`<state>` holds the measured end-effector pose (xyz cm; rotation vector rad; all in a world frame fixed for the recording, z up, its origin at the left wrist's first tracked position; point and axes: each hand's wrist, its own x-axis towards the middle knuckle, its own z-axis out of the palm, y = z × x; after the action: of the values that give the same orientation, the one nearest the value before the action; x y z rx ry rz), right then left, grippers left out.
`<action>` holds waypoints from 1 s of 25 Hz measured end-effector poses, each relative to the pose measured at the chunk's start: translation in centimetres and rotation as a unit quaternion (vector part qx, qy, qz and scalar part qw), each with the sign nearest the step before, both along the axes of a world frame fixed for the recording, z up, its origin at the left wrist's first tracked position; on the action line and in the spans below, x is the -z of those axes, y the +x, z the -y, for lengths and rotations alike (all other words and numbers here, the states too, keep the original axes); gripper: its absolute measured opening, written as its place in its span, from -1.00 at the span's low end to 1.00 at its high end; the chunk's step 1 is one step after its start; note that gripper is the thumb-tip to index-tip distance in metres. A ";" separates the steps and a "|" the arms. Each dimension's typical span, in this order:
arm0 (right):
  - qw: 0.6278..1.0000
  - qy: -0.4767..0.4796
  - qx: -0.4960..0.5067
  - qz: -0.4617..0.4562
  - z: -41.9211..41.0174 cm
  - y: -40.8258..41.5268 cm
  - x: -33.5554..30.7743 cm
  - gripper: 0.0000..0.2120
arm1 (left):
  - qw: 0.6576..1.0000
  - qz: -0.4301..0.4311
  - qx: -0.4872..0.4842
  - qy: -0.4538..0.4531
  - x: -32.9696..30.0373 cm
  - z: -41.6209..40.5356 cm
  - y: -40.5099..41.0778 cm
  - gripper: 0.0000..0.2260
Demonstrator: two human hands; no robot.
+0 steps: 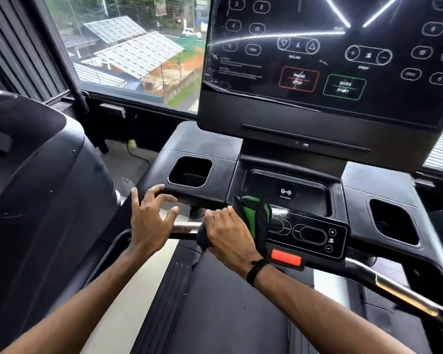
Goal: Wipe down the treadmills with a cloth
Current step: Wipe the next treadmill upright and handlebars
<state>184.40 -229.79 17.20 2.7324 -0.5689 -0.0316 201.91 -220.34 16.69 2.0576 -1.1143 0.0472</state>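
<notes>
The console screen (330, 54) at one o'clock is glossy black glass or plastic, mirroring white light strips and showing fine smears. Below it, the console tray (202, 146) around the cup holder (189, 172) is matt black plastic with a dusty, dull bloom. The small control panel (310, 232) at four o'clock from centre is glossy and reflective. The handlebar (186, 227) at centre is polished metal, bright and smooth, as is the side rail (404, 295) at four o'clock. The cloth (256, 218) is soft fabric, dark with green, matt. The running belt (228, 302) at six o'clock looks matt black rubber. The red stop tab (285, 260) is smooth plastic.
</notes>
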 end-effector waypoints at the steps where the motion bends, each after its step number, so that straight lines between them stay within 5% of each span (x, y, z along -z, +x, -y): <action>1: 1.000 0.014 0.000 0.024 -0.2 0.8 -0.1 -0.53 | 1.000 0.012 -0.002 0.000 0.0 -0.6 0.6 -0.76; 4: 0.996 0.082 0.039 0.009 -0.4 2.7 -1.1 -0.77 | 1.000 0.028 -0.004 0.002 0.4 -2.1 2.7 -0.75; 12: 0.996 0.065 0.063 -0.015 -1.5 4.5 -0.5 -0.75 | 0.997 0.065 -0.008 0.040 1.3 -4.6 4.9 -0.65; 16: 0.989 0.141 0.042 -0.013 0.0 6.7 -1.8 -0.71 | 0.992 0.107 -0.005 0.062 1.5 -6.0 6.7 -0.62; 20: 0.998 0.047 0.034 -0.015 -2.4 7.1 -0.2 -0.79 | 0.992 0.102 -0.041 0.056 2.6 -7.1 7.6 -0.64; 25: 0.991 0.128 0.028 0.026 -2.3 9.4 -0.3 -0.81 | 0.993 0.099 -0.057 0.035 2.9 -6.8 7.6 -0.65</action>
<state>193.78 -227.50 17.49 2.9713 -0.6996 -0.0510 209.47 -213.51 13.81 2.2154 -1.1297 0.2761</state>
